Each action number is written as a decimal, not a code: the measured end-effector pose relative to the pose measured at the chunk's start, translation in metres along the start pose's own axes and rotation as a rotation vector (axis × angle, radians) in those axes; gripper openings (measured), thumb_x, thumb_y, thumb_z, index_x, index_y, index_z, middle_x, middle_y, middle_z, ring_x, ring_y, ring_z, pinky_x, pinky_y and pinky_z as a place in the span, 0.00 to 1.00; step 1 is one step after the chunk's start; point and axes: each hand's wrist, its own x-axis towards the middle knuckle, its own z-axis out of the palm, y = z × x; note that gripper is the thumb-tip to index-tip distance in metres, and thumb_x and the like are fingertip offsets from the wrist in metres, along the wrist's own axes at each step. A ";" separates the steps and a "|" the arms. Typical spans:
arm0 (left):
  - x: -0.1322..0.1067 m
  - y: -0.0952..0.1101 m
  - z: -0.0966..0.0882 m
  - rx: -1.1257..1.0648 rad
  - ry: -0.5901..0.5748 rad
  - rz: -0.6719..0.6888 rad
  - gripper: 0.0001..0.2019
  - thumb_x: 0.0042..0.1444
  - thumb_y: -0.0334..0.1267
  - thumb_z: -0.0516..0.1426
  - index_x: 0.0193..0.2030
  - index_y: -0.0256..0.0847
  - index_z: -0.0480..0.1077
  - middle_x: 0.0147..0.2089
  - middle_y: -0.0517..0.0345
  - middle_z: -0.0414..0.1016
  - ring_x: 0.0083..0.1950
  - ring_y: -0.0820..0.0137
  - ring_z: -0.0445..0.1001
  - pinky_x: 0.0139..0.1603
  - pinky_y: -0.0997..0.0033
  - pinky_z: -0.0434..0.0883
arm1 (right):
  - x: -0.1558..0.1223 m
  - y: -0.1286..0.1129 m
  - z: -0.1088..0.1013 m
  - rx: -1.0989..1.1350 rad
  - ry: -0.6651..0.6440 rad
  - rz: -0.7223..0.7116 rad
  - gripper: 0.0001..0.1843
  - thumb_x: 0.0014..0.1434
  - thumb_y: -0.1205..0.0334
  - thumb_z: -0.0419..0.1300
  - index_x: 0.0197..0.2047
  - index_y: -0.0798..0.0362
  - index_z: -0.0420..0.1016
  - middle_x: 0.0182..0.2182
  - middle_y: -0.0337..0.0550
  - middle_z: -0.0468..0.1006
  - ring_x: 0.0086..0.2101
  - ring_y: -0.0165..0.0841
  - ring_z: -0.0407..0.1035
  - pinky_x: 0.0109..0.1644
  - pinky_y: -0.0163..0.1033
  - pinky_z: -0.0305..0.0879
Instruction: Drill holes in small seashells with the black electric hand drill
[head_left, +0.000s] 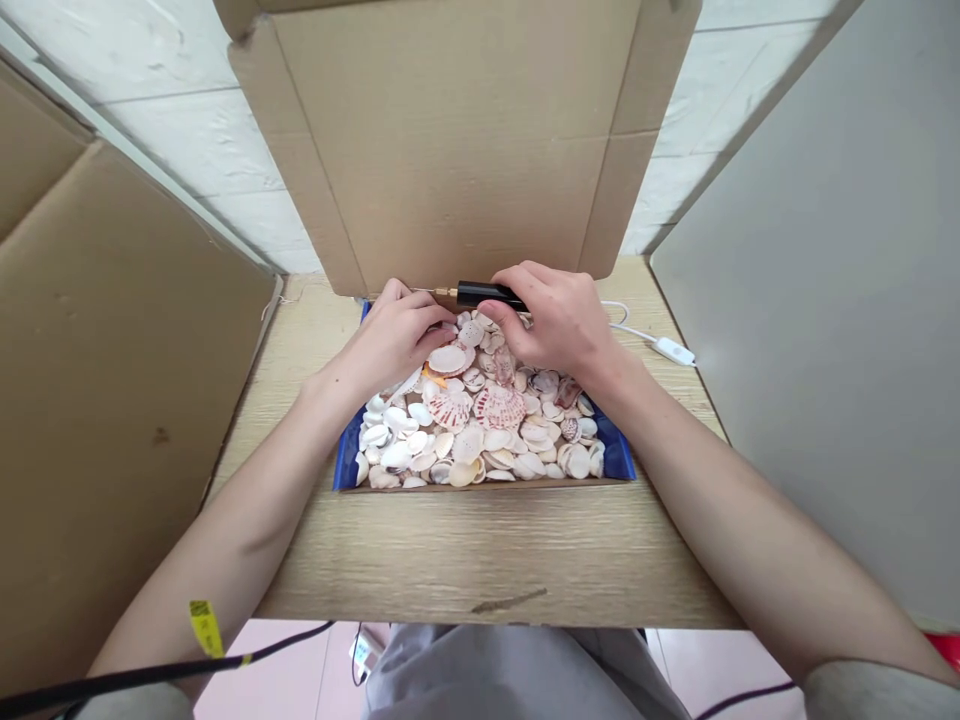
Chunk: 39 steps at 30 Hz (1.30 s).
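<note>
My right hand is wrapped round a black mini drill with a brass chuck. The drill lies level, and its thin bit points left toward my left hand. My left hand's fingers are bent over the back left of the shells, by the bit's tip. What they pinch, if anything, is hidden. Below both hands a shallow cardboard tray with blue ends is full of seashells. Two larger fan-shaped scallop shells with reddish stripes lie near the middle. Beside them shows a bit of orange.
A tall cardboard sheet stands behind the tray. Cardboard walls the left side and a grey panel the right. A white cable with an inline switch lies on the wooden tabletop. A black cable crosses the lower left.
</note>
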 end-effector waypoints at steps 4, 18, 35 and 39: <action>0.002 0.000 0.005 0.025 0.005 0.014 0.10 0.63 0.37 0.53 0.38 0.39 0.75 0.40 0.53 0.79 0.45 0.61 0.71 0.51 0.57 0.62 | -0.002 -0.002 0.000 -0.015 0.016 -0.003 0.23 0.66 0.47 0.44 0.40 0.55 0.73 0.33 0.44 0.78 0.32 0.33 0.69 0.29 0.38 0.48; -0.019 0.012 -0.015 -0.620 0.258 -0.249 0.03 0.56 0.35 0.60 0.37 0.39 0.73 0.40 0.55 0.75 0.40 0.68 0.75 0.40 0.66 0.73 | -0.013 -0.017 -0.020 0.017 0.120 0.037 0.21 0.66 0.48 0.48 0.42 0.56 0.74 0.32 0.46 0.78 0.32 0.34 0.71 0.30 0.39 0.56; -0.021 0.015 -0.016 -0.620 0.304 -0.305 0.04 0.53 0.35 0.63 0.35 0.38 0.76 0.39 0.54 0.74 0.38 0.70 0.76 0.36 0.71 0.75 | -0.028 -0.008 -0.024 0.040 0.019 0.144 0.14 0.63 0.50 0.52 0.39 0.50 0.72 0.32 0.47 0.79 0.32 0.40 0.72 0.31 0.43 0.61; -0.022 0.020 -0.015 -0.634 0.310 -0.328 0.05 0.52 0.35 0.63 0.35 0.37 0.75 0.39 0.54 0.75 0.37 0.70 0.76 0.38 0.69 0.76 | -0.021 -0.001 -0.019 0.061 -0.007 0.116 0.15 0.63 0.49 0.50 0.40 0.50 0.71 0.34 0.47 0.79 0.34 0.39 0.72 0.33 0.43 0.62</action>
